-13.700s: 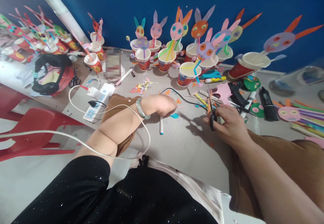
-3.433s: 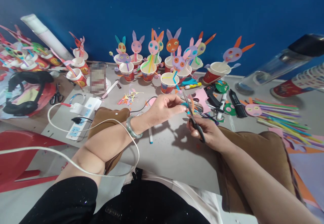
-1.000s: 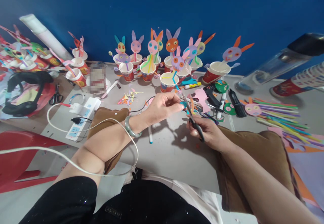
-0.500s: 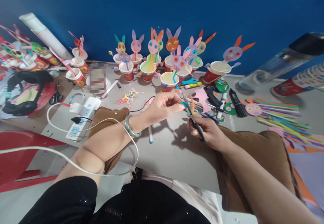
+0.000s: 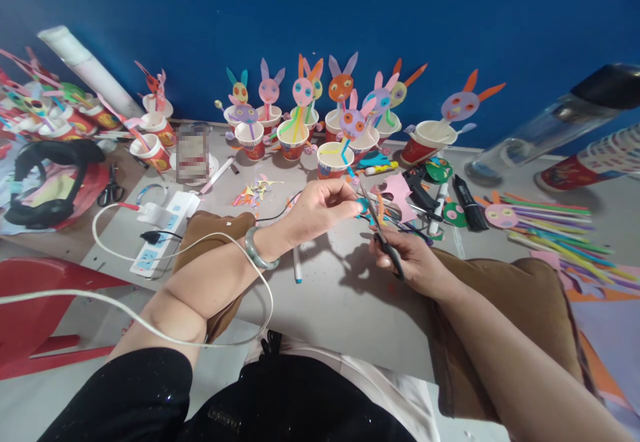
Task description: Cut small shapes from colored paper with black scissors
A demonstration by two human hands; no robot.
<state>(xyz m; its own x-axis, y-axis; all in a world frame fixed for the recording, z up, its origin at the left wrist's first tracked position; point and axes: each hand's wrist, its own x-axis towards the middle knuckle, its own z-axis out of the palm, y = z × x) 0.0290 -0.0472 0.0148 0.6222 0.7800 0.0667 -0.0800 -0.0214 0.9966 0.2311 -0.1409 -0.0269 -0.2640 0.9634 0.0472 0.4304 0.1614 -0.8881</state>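
My left hand (image 5: 320, 210) is closed in a pinch on a small teal piece of paper (image 5: 363, 206). In my right hand (image 5: 404, 255) is a pair of scissors (image 5: 383, 239) with dark handles, its blades pointing up and away beside the teal paper. Whether the blades touch the paper, I cannot tell. Just beyond my hands stands a paper cup (image 5: 334, 162) carrying a purple rabbit face (image 5: 353, 124) with pink ears. A pink paper scrap (image 5: 399, 195) and other small cuttings lie behind the scissors.
Several cups with rabbit faces line the blue wall (image 5: 200, 15). A black glue gun (image 5: 419, 187), a black marker (image 5: 469, 203) and coloured strips (image 5: 555, 219) lie at right. Brown cushions (image 5: 505, 309) flank my arms. A white cable (image 5: 150, 310) crosses my left arm near a power strip (image 5: 165, 235).
The teal paper and my left fingertips have shifted very slightly left, away from the scissors. My right hand and the scissors look almost unmoved.
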